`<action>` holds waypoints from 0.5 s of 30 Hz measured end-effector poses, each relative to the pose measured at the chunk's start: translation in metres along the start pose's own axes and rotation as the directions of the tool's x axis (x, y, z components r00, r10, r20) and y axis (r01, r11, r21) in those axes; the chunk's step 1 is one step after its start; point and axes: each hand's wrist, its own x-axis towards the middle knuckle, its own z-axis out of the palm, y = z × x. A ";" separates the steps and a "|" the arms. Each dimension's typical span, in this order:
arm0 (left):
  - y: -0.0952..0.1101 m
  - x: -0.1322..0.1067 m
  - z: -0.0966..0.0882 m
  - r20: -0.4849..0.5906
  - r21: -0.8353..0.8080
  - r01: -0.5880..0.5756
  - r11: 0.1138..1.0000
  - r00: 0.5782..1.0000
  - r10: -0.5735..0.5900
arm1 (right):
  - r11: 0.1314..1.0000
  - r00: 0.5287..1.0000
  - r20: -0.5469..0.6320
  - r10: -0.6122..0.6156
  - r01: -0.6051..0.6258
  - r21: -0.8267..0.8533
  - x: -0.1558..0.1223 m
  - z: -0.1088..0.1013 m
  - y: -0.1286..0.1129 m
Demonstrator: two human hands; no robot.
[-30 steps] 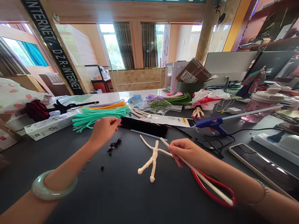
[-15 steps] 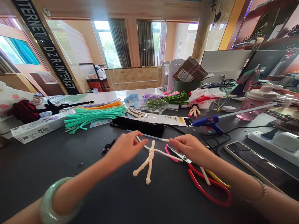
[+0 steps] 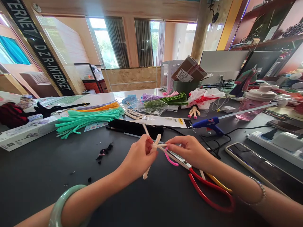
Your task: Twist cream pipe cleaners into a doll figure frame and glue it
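My left hand grips a small cream pipe-cleaner figure at its body, thumb and fingers closed around it. The figure's top loop sticks up above the fingers and one leg shows below; the rest is hidden by the hand. My right hand pinches the end of a cream pipe-cleaner strand that runs across to the figure. Just under the right hand lie scissors with red handles, partly covered by the wrist, and a curved pink pipe-cleaner piece.
Black scraps lie left of my hands. Behind are bundles of turquoise and black pipe cleaners. A blue glue gun, a phone, a power strip and cables sit on the right.
My left hand has taken hold of the figure, which lay on the table, and lifted it. My right hand has brought its strand to the figure. The view has shifted slightly.
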 end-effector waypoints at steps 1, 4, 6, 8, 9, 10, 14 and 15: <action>0.002 0.001 0.000 0.008 -0.069 0.004 0.998 1.000 -0.004 | 1.000 1.000 0.007 0.005 -0.005 0.015 0.000 -0.001 0.000; 0.008 0.004 -0.001 0.044 -0.164 -0.017 0.986 0.999 0.025 | 0.998 0.999 0.054 0.001 -0.004 0.063 -0.002 -0.004 -0.001; 0.010 0.007 -0.001 0.066 -0.171 -0.050 0.984 0.996 0.062 | 0.998 0.998 0.061 -0.016 0.012 0.069 -0.003 -0.006 -0.001; 0.012 0.009 -0.002 0.097 -0.164 -0.080 0.983 0.991 0.097 | 0.998 0.998 0.046 -0.034 0.031 0.057 -0.005 -0.009 -0.001; 0.013 0.009 -0.003 0.111 -0.162 -0.094 0.982 0.987 0.113 | 0.998 0.998 0.041 -0.038 0.035 0.052 -0.005 -0.010 -0.001; 0.013 0.009 -0.003 0.124 -0.160 -0.104 0.982 0.985 0.124 | 0.998 0.998 0.038 -0.041 0.039 0.048 -0.005 -0.011 -0.001; 0.014 0.006 -0.005 0.175 -0.182 -0.091 0.979 0.977 0.123 | 0.997 0.997 0.045 -0.063 0.061 0.044 -0.004 -0.015 -0.001; 0.014 0.005 -0.005 0.185 -0.195 -0.080 0.978 0.976 0.116 | 0.997 0.997 0.041 -0.073 0.071 0.038 -0.004 -0.015 0.000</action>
